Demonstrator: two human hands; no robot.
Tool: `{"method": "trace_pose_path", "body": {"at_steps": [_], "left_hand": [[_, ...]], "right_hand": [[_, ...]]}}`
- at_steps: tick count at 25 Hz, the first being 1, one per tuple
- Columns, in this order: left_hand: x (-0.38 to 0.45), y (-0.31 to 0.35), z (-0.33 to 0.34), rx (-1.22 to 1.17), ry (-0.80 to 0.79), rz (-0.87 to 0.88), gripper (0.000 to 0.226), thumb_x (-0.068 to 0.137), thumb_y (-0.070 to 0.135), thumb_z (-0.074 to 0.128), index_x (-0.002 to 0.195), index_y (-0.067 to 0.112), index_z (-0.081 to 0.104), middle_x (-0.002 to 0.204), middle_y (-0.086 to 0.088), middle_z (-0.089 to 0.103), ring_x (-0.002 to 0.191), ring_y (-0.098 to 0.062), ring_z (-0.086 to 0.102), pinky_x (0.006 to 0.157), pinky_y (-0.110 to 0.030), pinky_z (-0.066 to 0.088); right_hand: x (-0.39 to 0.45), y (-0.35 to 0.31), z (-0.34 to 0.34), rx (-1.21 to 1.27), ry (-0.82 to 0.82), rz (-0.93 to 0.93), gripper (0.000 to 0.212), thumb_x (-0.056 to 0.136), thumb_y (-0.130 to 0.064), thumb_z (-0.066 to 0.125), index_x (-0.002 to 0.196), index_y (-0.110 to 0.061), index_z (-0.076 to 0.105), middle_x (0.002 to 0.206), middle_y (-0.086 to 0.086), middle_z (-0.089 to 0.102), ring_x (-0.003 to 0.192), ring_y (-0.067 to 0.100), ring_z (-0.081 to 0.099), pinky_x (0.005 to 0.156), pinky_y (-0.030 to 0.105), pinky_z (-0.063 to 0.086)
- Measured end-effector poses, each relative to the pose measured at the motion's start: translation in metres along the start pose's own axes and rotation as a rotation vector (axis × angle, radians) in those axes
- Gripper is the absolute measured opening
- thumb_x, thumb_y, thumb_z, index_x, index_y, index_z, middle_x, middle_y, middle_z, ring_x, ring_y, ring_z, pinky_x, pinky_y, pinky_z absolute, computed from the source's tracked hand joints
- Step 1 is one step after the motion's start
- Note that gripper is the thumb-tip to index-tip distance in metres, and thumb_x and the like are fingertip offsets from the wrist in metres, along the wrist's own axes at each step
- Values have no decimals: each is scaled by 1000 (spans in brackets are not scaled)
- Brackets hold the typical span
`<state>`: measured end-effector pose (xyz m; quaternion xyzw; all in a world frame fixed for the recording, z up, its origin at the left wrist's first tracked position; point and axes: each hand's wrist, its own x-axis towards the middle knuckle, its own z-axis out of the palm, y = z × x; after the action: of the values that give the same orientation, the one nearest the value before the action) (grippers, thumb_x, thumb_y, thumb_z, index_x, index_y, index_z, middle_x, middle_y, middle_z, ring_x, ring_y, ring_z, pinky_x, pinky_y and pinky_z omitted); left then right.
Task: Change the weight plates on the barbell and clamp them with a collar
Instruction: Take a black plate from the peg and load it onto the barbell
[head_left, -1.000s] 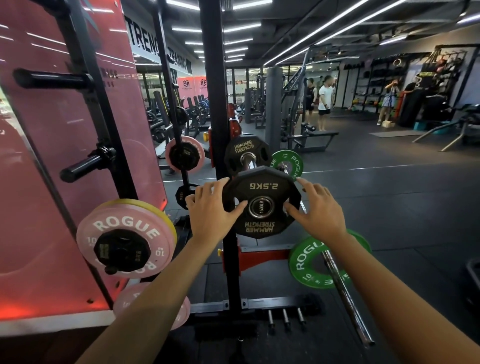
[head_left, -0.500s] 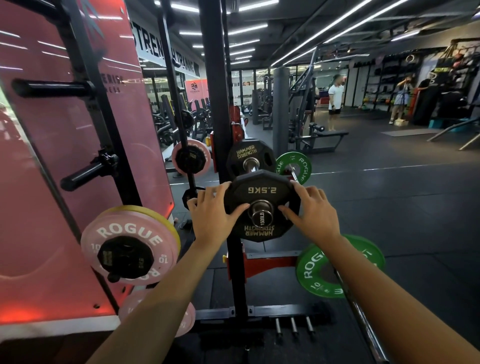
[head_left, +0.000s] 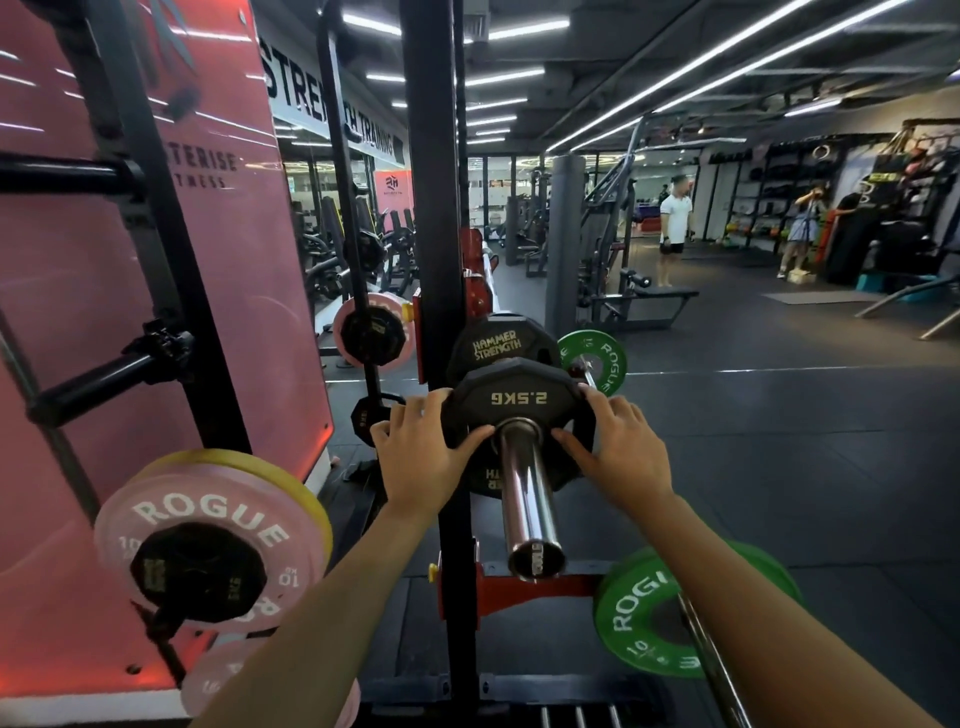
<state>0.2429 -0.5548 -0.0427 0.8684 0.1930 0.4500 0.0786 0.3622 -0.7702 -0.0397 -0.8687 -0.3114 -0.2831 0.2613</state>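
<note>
A black 2.5 kg plate (head_left: 519, 397) sits on the chrome barbell sleeve (head_left: 527, 499), which points toward me. My left hand (head_left: 423, 449) grips the plate's left edge and my right hand (head_left: 613, 447) grips its right edge. Behind it on the same sleeve is a larger black Hammer Strength plate (head_left: 493, 340). A long stretch of bare sleeve shows in front of the small plate. No collar is visible.
A black rack upright (head_left: 434, 208) stands just left of the sleeve. Pink Rogue plates (head_left: 208, 525) hang on storage pegs at the left. A second bar with a green Rogue plate (head_left: 644, 618) lies on the floor at the right. People stand far back.
Both hands have pushed the 2.5 kg plate along the sleeve away from me, from the sleeve's tip toward the bigger plate. More bare sleeve shows in front.
</note>
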Motion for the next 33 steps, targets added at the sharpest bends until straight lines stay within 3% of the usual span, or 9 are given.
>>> {"method": "trace_pose_path", "body": {"at_steps": [9,15,21,28,33], "left_hand": [[82,-26,84,-32,-72,-83,78,75,81,55,123,20,56,119,-2,60,112,-26,53,93,-45,40],[100,-38,111,-107,-11,-63,77,71,81,58,119,21,58,115,0,62,109,-26,55,91,-45,39],[96,-23,92,-54,-111,-179,78,72,75,66,128,22,50,125,0,57,117,-24,51,96,-45,39],[36,-7,43,-82,-115,-145,68,77,65,68,128,22,51,125,0,56,119,-23,49,94,-45,41],[-22,12,-19,-20,-178,-188,67,81,69,60,130,25,49,128,1,54,120,-22,46,96,-40,37]], "right_hand": [[94,16,67,6,-8,105,65,86,-60,56,134,-19,43,116,8,56,108,29,54,71,44,52],[118,26,87,-14,26,94,65,85,-61,57,130,-15,49,113,10,58,104,32,57,68,44,52],[107,17,79,20,21,173,64,83,-61,60,126,-14,49,115,10,58,107,32,56,72,43,50],[48,10,33,62,-50,101,66,83,-63,58,132,-21,46,121,5,56,111,25,56,82,41,51],[-7,-3,-11,84,-42,35,60,86,-63,53,132,-25,43,118,5,58,105,25,58,76,40,52]]}}
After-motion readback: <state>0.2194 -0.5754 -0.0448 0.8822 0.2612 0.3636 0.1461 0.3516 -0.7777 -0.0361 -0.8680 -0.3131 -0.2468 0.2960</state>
